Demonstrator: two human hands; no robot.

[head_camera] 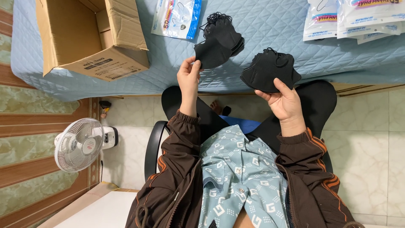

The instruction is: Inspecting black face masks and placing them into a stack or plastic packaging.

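Fingertips of the person's left hand pinched the lower edge of a black face mask, thumb and fingers closed together on the fabric. That mask belonged to a loose pile of black masks lying on a pale blue quilted cover, their ear loops tangled at the top. Beside it, the right hand gripped a small stack of black masks, the thumb pressed over the front and the fingers curled out of sight behind, holding the stack just above the cover's near edge. Both hands came from dark brown sleeves with orange stripes, worn over a light blue patterned shirt. Farther out, clear packets of masks with white and blue printing lay on the cover, with more packets at the far right. An open cardboard box sat on the cover's left end. On the tiled floor at the left stood a small white fan.
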